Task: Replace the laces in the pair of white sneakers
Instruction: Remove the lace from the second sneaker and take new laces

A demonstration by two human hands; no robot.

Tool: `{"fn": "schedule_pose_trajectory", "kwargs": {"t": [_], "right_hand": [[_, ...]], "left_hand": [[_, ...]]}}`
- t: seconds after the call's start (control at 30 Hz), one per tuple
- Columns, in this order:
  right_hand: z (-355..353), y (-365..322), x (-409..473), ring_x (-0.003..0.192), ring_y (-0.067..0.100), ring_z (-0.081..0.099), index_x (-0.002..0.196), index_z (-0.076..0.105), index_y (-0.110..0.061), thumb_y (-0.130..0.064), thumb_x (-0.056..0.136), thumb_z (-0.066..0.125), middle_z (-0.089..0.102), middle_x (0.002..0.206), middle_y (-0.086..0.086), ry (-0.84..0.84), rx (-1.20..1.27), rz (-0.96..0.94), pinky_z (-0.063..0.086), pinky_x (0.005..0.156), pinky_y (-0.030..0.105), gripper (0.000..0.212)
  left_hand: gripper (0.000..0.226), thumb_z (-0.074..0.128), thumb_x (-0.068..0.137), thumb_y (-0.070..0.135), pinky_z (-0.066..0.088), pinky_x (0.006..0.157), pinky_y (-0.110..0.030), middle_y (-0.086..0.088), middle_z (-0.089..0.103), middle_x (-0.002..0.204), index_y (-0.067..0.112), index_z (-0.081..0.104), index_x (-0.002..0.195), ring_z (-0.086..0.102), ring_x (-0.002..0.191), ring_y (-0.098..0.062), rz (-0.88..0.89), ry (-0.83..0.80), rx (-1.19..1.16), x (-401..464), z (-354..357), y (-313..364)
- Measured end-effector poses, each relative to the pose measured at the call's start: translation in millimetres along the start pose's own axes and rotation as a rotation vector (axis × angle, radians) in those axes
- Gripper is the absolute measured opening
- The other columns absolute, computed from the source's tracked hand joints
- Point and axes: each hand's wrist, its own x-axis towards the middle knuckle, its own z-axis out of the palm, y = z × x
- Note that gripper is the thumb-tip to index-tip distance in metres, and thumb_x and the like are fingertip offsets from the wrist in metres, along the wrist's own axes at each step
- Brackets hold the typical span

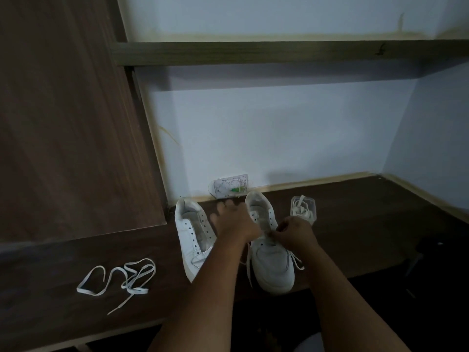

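Observation:
Two white sneakers stand on the dark wooden desk (355,237). The left sneaker (191,232) has bare eyelets and no lace. The right sneaker (272,260) has a white lace (250,262) hanging down both sides near its toe. My right hand (294,231) pinches that lace over the shoe's eyelets. Blurred, my left hand (232,217) hovers between the two shoes with its fingers spread. A loose white lace (121,278) lies tangled on the desk at the left.
A small clear plastic box (304,207) holding a coiled white lace sits right of the sneakers. A clear packet with a green mark (229,186) leans against the wall behind them. A wooden panel rises at the left; a shelf runs above.

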Motion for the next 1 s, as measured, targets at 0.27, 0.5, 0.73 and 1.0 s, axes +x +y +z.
{"fn": "schedule_pose_trajectory", "kwargs": {"t": [0.27,0.5,0.73,1.0], "right_hand": [[-3,-5,2,0.069,0.023,0.064,0.070,0.067,-0.001,-0.016,0.080,0.063,0.064,0.068,0.009,-0.036,0.003,0.030,0.052,0.063,0.031,0.018],[-6,6,4,0.060,0.017,0.061,0.068,0.071,-0.005,-0.015,0.076,0.066,0.067,0.064,0.007,-0.060,0.108,0.078,0.049,0.057,0.027,0.014],[-6,8,5,0.068,0.014,0.061,0.080,0.074,-0.005,-0.010,0.079,0.064,0.070,0.077,0.009,-0.076,0.132,0.084,0.042,0.053,0.018,0.011],[-6,11,6,0.064,0.009,0.058,0.084,0.073,-0.008,-0.006,0.080,0.065,0.064,0.067,0.000,-0.091,0.225,0.161,0.041,0.052,0.018,0.009]], "left_hand": [[0.035,0.048,0.098,0.023,0.038,0.096,-0.044,-0.010,0.047,0.135,0.011,0.052,0.130,0.041,0.123,-0.028,0.213,0.114,0.096,-3,47,30],[0.036,0.050,0.097,0.024,0.038,0.100,-0.048,-0.014,0.037,0.144,0.012,0.055,0.131,0.029,0.135,-0.034,0.365,0.002,0.117,2,50,23],[0.048,0.050,0.098,0.031,0.036,0.102,-0.050,-0.015,0.019,0.153,0.009,0.044,0.140,0.015,0.142,-0.037,0.364,-0.107,0.101,4,50,19],[0.040,0.052,0.097,0.027,0.035,0.106,-0.048,-0.006,0.013,0.155,0.017,0.053,0.136,0.013,0.141,-0.034,0.327,-0.182,-0.047,10,57,17]]}}
